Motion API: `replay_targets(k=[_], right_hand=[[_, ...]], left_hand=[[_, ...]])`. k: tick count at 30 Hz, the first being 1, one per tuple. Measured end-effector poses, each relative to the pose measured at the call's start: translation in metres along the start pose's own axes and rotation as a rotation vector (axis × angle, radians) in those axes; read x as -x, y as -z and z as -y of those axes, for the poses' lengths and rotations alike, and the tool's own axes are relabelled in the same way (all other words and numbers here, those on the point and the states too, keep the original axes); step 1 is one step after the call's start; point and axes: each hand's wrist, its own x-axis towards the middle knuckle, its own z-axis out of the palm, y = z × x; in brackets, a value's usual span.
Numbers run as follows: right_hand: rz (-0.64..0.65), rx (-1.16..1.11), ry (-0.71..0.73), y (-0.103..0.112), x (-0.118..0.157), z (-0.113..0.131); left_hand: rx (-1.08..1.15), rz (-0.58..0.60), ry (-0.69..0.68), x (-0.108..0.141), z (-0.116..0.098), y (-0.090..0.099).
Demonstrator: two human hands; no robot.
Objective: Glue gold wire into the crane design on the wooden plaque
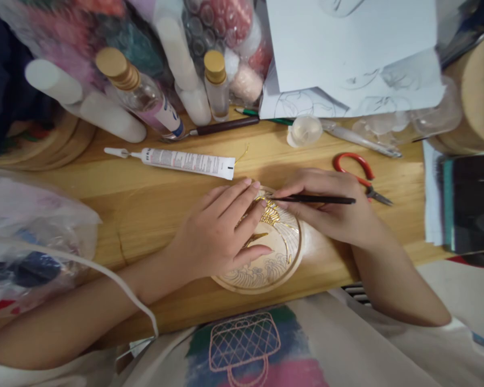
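A round wooden disc with a raised rim lies on the table in front of me, bearing a line drawing with waves and gold wire along some lines. My left hand rests across its left side, palm down, fingers apart, fingertips near the gold wire. In my right hand is a slim black tool that looks like tweezers. Its tip meets the disc's upper part, close to my left fingertips. Just beyond the disc lies a white glue tube with a pointed nozzle.
Red-handled pliers lie beyond my right hand. A glass bottle, a small gold-capped bottle and drawing sheets line the back. At right is a dark phone. A white cable crosses my left forearm.
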Motion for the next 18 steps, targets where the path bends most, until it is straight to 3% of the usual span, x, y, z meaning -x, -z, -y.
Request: replay_targets(k=[12, 18], right_hand=[[-0.017, -0.035, -0.046, -0.0003, -0.0004, 0.0023], [-0.308, -0.133, -0.082, -0.0037, -0.0010, 0.0026]], left_hand=[[0.007, -0.005, 0.000, 0.0001, 0.0006, -0.0002], [0.023, -0.050, -0.002, 0.0020, 0.0030, -0.0013]])
